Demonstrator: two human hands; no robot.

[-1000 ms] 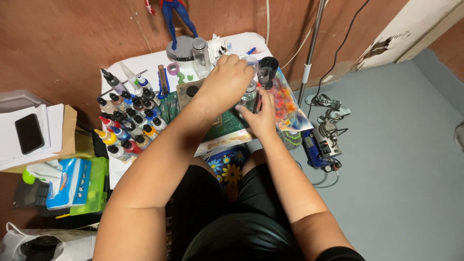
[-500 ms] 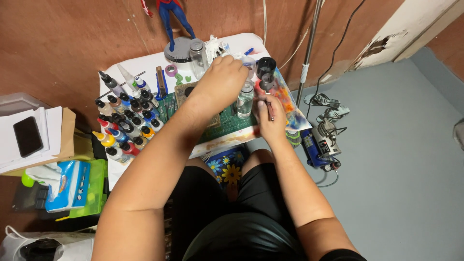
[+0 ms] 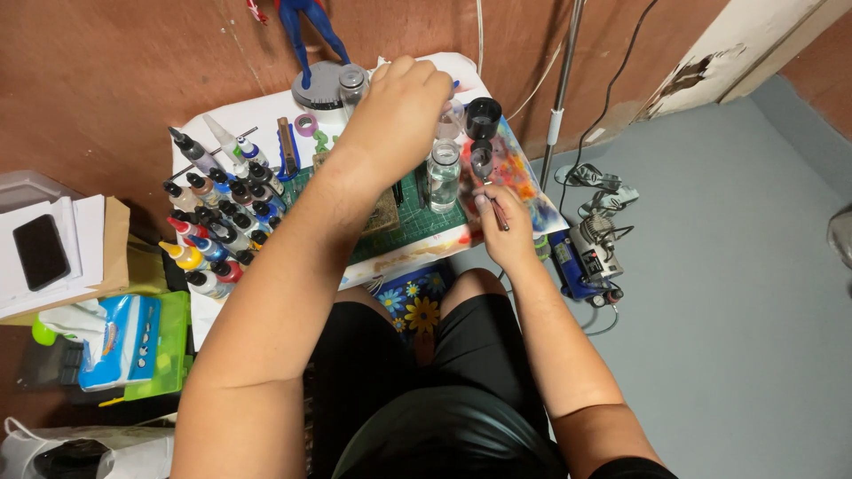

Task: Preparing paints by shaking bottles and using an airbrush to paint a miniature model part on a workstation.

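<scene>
Fingers of the right hand (image 3: pixel 508 232) pinch a thin brush (image 3: pixel 497 211) near the table's (image 3: pixel 266 113) right edge, while the left hand (image 3: pixel 401 105) curls closed above a clear jar (image 3: pixel 444 175) of liquid.

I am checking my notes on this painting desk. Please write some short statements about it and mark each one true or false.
1. The right hand holds a thin brush. True.
2. The left hand rests on the black phone. False: it is raised over the small white table, above the clear glass bottle.
3. The clear glass bottle lies on its side. False: it stands upright.
4. Small dropper paint bottles with coloured caps stand on the table's left side. True.
</scene>
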